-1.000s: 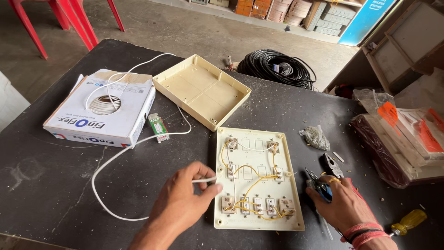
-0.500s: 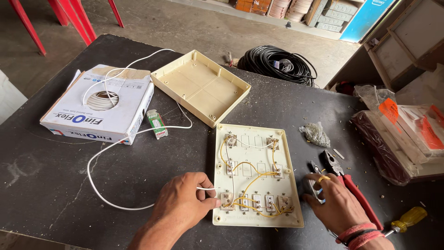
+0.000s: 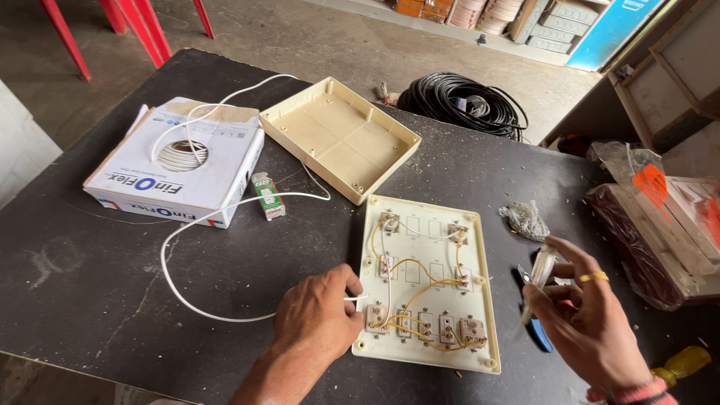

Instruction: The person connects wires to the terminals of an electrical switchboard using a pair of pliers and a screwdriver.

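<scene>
Two hands: left hand (image 3: 319, 315) on white wire (image 3: 225, 206)

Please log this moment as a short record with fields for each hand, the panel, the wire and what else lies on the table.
left hand: pinches the end of the white wire beside the panel's left edge
right hand: raised, holding a slim clear-handled tool
panel: cream switch plate, back side up, yellow wiring exposed
wire source: white carton with a coil inside
others: empty cream box, black cable coil, small bag of screws
surface: dark table
</scene>
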